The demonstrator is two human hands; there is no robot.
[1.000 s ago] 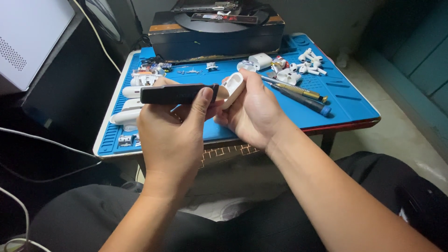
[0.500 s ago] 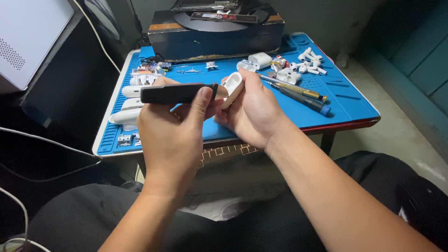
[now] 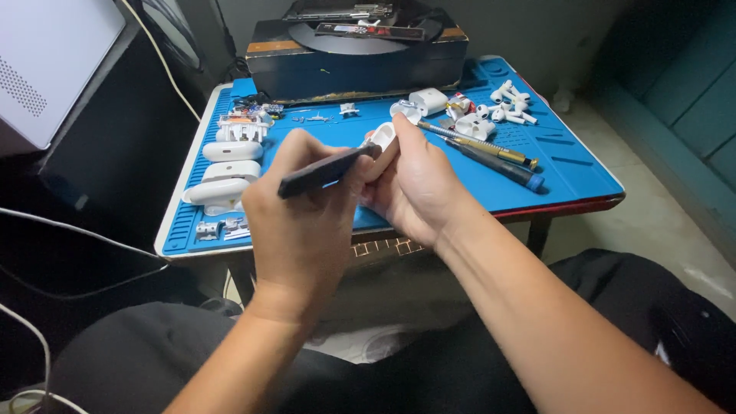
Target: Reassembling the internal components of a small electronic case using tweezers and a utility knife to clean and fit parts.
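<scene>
My left hand (image 3: 303,222) grips a flat black tool (image 3: 326,171), its tip angled up and right against a small white earbud case (image 3: 383,136). My right hand (image 3: 414,184) holds that white case from behind, fingers wrapped around it. Both hands hover over the near edge of the blue work mat (image 3: 567,165). The case's lower half is hidden by my fingers.
White case shells (image 3: 226,170) lie on the mat's left side. Two screwdrivers (image 3: 491,153) lie right of my hands. Loose white earbuds (image 3: 510,103) and a white case (image 3: 427,100) sit further back. A black box (image 3: 356,50) stands at the rear. A white device (image 3: 46,61) is at left.
The black tool has tilted, its left end dropping and its tip pushing toward the white case. Both hands stay in roughly the same place.
</scene>
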